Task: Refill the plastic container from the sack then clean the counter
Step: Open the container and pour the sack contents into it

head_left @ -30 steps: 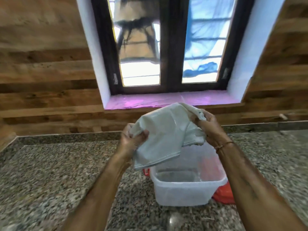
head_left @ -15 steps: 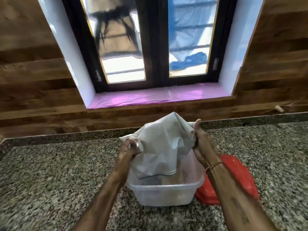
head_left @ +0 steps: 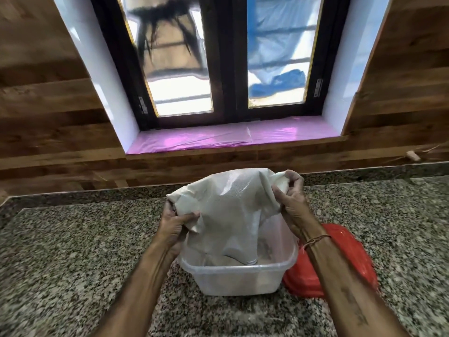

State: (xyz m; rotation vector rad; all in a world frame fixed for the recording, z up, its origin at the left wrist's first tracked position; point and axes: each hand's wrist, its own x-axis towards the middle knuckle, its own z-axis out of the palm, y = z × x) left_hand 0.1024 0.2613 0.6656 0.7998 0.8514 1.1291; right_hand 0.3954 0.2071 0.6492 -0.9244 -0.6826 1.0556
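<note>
Head view, sack (head_left: 230, 210) gripped between hands (head_left: 173, 227) (head_left: 291, 205), over container (head_left: 239, 279)

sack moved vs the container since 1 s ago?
Yes. Against the plastic container, the sack has come down: its lower end, near rim height before, now hangs inside, below the rim.
</note>
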